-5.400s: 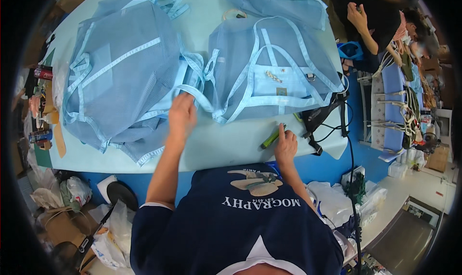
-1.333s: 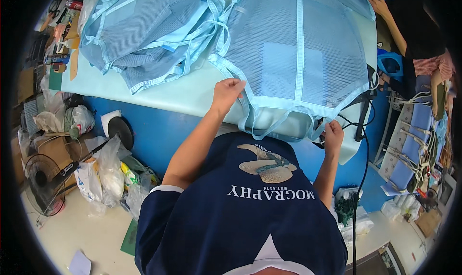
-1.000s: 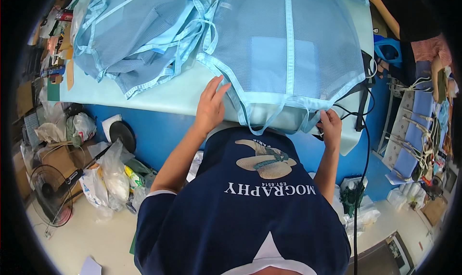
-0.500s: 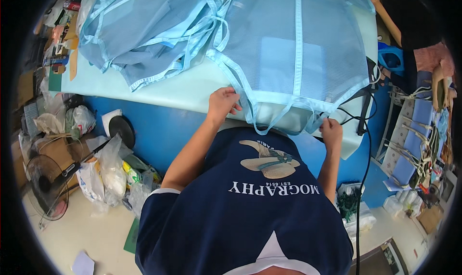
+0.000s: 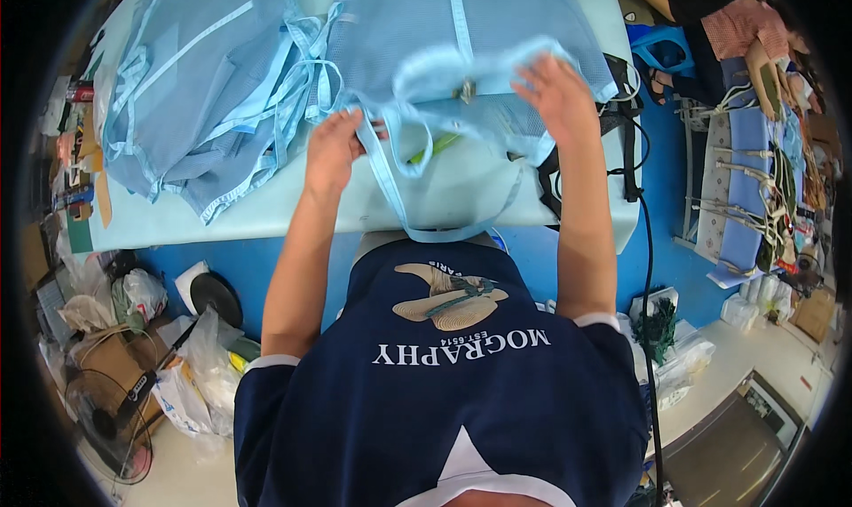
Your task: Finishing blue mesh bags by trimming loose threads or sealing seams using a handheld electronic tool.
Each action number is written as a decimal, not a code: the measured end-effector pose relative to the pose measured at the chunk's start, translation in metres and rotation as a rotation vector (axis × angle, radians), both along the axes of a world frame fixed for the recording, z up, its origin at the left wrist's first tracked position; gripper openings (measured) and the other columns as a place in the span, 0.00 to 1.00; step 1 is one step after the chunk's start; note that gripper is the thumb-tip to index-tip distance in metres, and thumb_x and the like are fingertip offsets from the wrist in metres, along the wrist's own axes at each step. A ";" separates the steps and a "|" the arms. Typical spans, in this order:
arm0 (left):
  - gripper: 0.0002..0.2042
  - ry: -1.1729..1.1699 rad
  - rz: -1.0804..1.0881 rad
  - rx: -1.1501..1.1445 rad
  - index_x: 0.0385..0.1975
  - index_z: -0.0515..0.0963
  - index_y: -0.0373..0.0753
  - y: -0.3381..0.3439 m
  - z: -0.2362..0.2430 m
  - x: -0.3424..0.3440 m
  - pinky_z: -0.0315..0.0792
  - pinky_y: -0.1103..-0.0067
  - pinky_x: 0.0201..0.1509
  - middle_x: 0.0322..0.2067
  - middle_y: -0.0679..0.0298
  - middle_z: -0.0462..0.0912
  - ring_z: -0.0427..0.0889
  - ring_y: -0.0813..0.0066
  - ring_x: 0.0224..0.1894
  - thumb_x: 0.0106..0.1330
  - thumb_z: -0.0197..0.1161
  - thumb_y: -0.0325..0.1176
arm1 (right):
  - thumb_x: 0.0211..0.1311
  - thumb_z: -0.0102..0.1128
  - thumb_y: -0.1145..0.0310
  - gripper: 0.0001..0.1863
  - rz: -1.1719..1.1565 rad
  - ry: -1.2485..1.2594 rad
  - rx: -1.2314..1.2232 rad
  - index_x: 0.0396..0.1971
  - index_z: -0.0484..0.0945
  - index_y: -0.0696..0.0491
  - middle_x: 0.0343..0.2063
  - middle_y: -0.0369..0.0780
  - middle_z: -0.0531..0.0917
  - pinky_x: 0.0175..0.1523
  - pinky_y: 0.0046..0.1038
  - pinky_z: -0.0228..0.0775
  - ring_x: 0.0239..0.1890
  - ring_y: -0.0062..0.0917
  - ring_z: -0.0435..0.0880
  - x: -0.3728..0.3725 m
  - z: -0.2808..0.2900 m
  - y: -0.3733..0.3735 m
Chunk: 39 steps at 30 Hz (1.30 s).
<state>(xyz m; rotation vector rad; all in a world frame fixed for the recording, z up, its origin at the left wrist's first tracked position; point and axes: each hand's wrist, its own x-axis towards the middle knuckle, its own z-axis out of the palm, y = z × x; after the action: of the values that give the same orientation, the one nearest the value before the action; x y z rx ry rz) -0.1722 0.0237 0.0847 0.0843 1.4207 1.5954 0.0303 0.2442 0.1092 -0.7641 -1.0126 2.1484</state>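
A light-blue mesh apron (image 5: 390, 50) with paler tape edging lies on the table in front of me, its near hem raised and blurred. My left hand (image 5: 333, 152) is closed, pinching the tape edge at the apron's near left corner. From there a tape strap (image 5: 390, 196) loops down over the table edge towards my shirt. My right hand (image 5: 561, 99) is at the raised hem on the right; its fingers are smeared by motion, so its grip is unclear. Under the hem, a green item (image 5: 432, 149) shows partly. A small dark-and-tan thing (image 5: 464, 90) is blurred near the hem.
More blue mesh pieces (image 5: 195, 90) with tangled tapes lie on the left of the pale table (image 5: 240, 227). Black straps and a cable (image 5: 631, 165) hang at its right end. A person (image 5: 701, 1) is at the far right. Bags and a fan (image 5: 98, 418) stand lower left.
Both hands have moved up and away from my body. The right has lifted the apron's near hem up and over, uncovering the green item. The view has shifted, with the table lower.
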 end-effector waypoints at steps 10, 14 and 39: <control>0.10 -0.078 -0.005 0.032 0.36 0.70 0.30 0.025 -0.012 -0.037 0.73 0.77 0.35 0.31 0.56 0.78 0.79 0.67 0.31 0.63 0.48 0.32 | 0.51 0.54 0.78 0.04 -0.091 -0.654 0.812 0.28 0.76 0.60 0.26 0.38 0.79 0.36 0.22 0.69 0.29 0.19 0.77 0.070 -0.017 -0.074; 0.10 -0.120 0.038 0.085 0.35 0.70 0.31 0.006 -0.023 -0.046 0.72 0.78 0.32 0.31 0.56 0.78 0.79 0.67 0.30 0.63 0.49 0.32 | 0.51 0.57 0.75 0.04 0.020 -0.780 0.485 0.28 0.78 0.58 0.25 0.36 0.80 0.32 0.20 0.69 0.27 0.18 0.78 0.106 -0.054 -0.096; 0.08 -0.140 -0.149 -0.110 0.32 0.70 0.32 -0.058 -0.012 -0.001 0.57 0.92 0.11 0.35 0.57 0.78 0.80 0.70 0.35 0.54 0.59 0.24 | 0.43 0.55 0.69 0.06 0.640 -1.108 1.554 0.21 0.71 0.55 0.21 0.43 0.76 0.25 0.27 0.73 0.24 0.29 0.79 0.013 -0.048 -0.132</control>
<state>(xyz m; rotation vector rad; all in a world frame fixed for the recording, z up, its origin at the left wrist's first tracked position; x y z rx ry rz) -0.1731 -0.0348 0.0726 0.0130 1.3586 1.3722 0.0432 0.1120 0.0608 -0.7227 -3.1068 0.4380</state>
